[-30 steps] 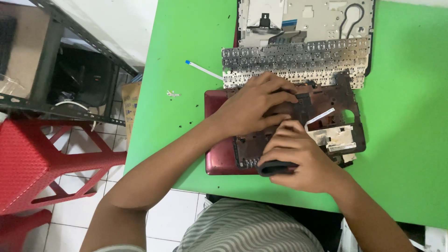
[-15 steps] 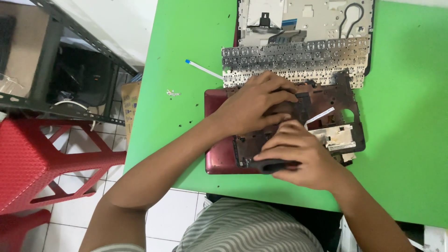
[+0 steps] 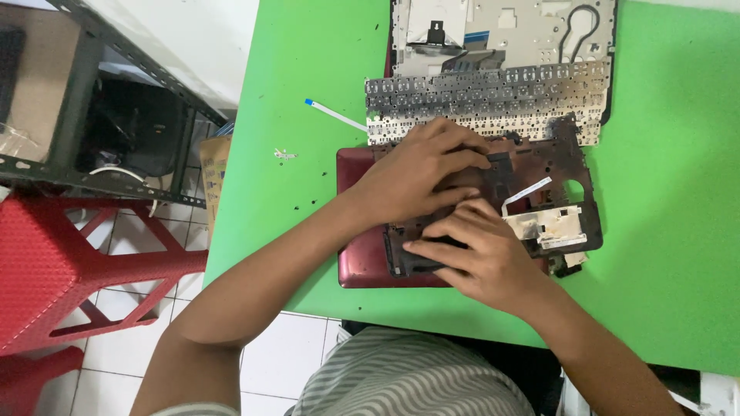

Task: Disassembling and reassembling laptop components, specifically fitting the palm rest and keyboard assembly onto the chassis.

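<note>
Hidden under left hand [image 3: 420, 173] and right hand [image 3: 482, 254]: middle of dark plastic laptop frame [image 3: 570, 166]. Beyond left hand, grey metal chassis plate [image 3: 524, 31] cut by top edge.

A bright green tabletop [image 3: 308, 62] stands over white floor tiles [image 3: 270, 362], beside a red plastic stool [image 3: 54, 270] and a dark metal rack [image 3: 100, 115].

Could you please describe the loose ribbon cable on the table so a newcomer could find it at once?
On the green table, look left of the grey upturned keyboard panel. The thin white flat ribbon cable lies there alone, slanted; its blue tip sets it apart from the tiny screws below.
</note>
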